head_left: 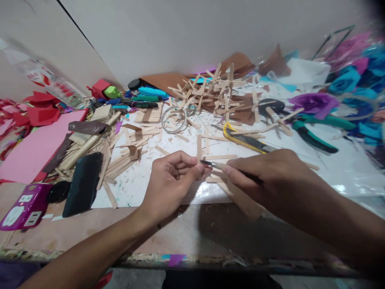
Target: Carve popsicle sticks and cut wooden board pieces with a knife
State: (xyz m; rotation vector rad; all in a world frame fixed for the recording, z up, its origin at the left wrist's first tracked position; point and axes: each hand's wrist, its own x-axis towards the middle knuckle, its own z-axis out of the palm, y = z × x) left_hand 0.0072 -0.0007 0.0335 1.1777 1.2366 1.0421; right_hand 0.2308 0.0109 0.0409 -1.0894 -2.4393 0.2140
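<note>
Between the thumb and fingers of my left hand [171,180] an upright wooden craft stick [199,145] is pinched. My right hand [264,170] grips a thin paintbrush [221,165] with a dark tip and a silver collar. The brush tip is at the lower part of the stick, near my left fingertips; whether it touches cannot be made out. Just beyond the hands, loose craft sticks [221,157] lie on the white sheet [141,192]. A yellow and black utility knife [245,138] rests beyond my right hand.
A tangled heap of joined sticks [210,94] stands at the back, with a roll of clear tape [173,119] nearby. Green-handled pliers [314,136] are on the right. To the left are a phone [82,184], a purple power adapter [25,206] and pink paper [45,140].
</note>
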